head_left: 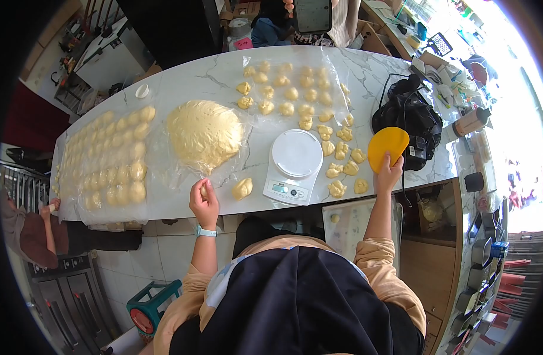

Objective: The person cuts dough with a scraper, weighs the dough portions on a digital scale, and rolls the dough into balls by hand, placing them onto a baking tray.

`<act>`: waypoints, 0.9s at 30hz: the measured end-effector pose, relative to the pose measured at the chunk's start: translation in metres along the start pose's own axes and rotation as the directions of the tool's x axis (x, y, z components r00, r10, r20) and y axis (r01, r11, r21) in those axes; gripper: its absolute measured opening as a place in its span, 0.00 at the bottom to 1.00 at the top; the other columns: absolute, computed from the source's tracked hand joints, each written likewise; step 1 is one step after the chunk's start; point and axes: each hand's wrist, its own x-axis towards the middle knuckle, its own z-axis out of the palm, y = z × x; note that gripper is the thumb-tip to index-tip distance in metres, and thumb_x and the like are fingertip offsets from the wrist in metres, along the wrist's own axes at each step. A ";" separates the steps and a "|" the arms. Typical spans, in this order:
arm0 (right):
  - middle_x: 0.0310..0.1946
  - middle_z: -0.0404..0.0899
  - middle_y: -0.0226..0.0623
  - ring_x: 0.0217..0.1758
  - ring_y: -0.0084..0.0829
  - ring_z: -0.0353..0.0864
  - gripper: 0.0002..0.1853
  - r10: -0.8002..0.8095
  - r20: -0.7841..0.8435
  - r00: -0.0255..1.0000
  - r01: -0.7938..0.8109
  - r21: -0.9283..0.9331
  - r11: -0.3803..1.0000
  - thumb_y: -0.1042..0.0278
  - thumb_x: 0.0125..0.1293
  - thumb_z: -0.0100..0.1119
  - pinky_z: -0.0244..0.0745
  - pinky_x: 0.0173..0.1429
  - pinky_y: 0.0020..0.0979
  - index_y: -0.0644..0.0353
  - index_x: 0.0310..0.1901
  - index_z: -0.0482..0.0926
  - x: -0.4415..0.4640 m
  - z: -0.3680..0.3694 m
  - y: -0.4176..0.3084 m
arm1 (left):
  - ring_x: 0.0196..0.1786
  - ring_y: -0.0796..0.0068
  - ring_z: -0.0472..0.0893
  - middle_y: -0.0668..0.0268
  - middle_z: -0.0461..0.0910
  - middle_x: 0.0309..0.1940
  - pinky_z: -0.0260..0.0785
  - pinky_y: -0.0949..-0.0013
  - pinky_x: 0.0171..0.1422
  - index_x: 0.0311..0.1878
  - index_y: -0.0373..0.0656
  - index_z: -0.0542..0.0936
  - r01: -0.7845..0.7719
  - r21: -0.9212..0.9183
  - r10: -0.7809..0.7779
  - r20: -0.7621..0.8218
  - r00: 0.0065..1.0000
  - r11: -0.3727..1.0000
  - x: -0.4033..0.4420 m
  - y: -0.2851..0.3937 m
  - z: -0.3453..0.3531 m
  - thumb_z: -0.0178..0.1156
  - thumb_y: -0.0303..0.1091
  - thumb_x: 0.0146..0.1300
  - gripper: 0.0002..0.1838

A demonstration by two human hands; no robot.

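Note:
My right hand (389, 176) grips a yellow dough scraper (385, 145) at the right of the counter. My left hand (204, 202) is closed at the near tip of a large mound of dough (205, 133), with a bit of dough between the fingers. Clear plastic lies around the mound. A loose lump of dough (242, 189) sits just right of my left hand. Between my hands stands a white kitchen scale (294, 160) with a bare round pan. Several uneven dough pieces (341, 151) lie between the scale and the scraper.
Plastic sheeting covers rows of dough balls (120, 148) on the left and more balls (291, 93) at the back. A black bag (410, 112) with a cable lies at the right. Across the counter a person holds a phone (312, 15); another person's hand (48, 208) is at far left.

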 end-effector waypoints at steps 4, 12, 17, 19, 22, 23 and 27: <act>0.38 0.83 0.42 0.39 0.31 0.82 0.14 0.019 -0.002 1.000 -0.019 0.001 1.000 0.65 0.68 0.59 0.75 0.44 0.31 0.68 0.47 0.74 -0.001 0.000 -0.003 | 0.39 0.63 0.81 0.58 0.81 0.38 0.74 0.66 0.44 0.43 0.36 0.79 -0.044 0.008 0.044 -0.013 0.999 0.999 0.001 0.000 0.000 0.60 0.30 0.67 0.07; 0.38 0.83 0.42 0.40 0.32 0.83 0.15 0.015 0.009 1.000 -0.015 0.014 1.000 0.64 0.68 0.59 0.75 0.44 0.31 0.68 0.47 0.74 -0.001 -0.001 -0.002 | 0.40 0.61 0.80 0.58 0.80 0.39 0.73 0.65 0.46 0.42 0.37 0.78 -0.088 0.026 0.089 -0.017 0.996 0.996 0.002 -0.002 0.001 0.62 0.27 0.64 0.06; 0.38 0.83 0.43 0.40 0.33 0.83 0.14 0.012 0.013 1.000 -0.012 0.005 1.000 0.66 0.68 0.58 0.76 0.44 0.33 0.67 0.48 0.73 -0.001 -0.001 -0.004 | 0.40 0.61 0.80 0.58 0.80 0.39 0.73 0.65 0.46 0.42 0.37 0.78 -0.093 0.025 0.094 -0.016 0.995 0.995 0.002 -0.001 0.000 0.62 0.26 0.63 0.06; 0.38 0.83 0.43 0.40 0.33 0.83 0.14 0.012 0.014 1.000 -0.012 -0.006 1.000 0.66 0.68 0.58 0.75 0.44 0.33 0.67 0.48 0.73 0.000 -0.001 -0.002 | 0.40 0.61 0.80 0.58 0.80 0.39 0.73 0.65 0.46 0.42 0.37 0.78 -0.103 0.027 0.104 -0.017 0.994 0.994 0.002 -0.002 0.000 0.62 0.25 0.62 0.06; 0.37 0.83 0.43 0.40 0.33 0.83 0.14 0.008 0.010 1.000 -0.008 -0.001 1.000 0.66 0.68 0.57 0.75 0.44 0.33 0.67 0.48 0.73 -0.001 -0.001 -0.002 | 0.40 0.61 0.80 0.58 0.80 0.39 0.73 0.65 0.46 0.42 0.37 0.78 -0.105 0.024 0.105 -0.015 0.994 0.994 0.002 -0.003 0.001 0.62 0.25 0.62 0.06; 0.37 0.83 0.43 0.40 0.33 0.83 0.14 0.009 0.009 1.000 -0.009 0.000 1.000 0.66 0.68 0.57 0.75 0.44 0.33 0.67 0.48 0.73 -0.001 -0.001 -0.002 | 0.40 0.61 0.80 0.58 0.80 0.39 0.73 0.65 0.46 0.42 0.37 0.78 -0.103 0.022 0.104 -0.014 0.995 0.994 0.002 -0.004 0.001 0.62 0.25 0.62 0.06; 0.37 0.83 0.42 0.40 0.33 0.83 0.14 0.009 0.009 1.000 -0.009 -0.007 1.000 0.66 0.68 0.58 0.75 0.44 0.33 0.67 0.47 0.73 -0.001 -0.001 -0.003 | 0.40 0.61 0.80 0.58 0.80 0.39 0.73 0.65 0.46 0.42 0.37 0.78 -0.106 0.021 0.106 -0.014 0.994 0.994 0.002 -0.004 0.001 0.61 0.24 0.62 0.06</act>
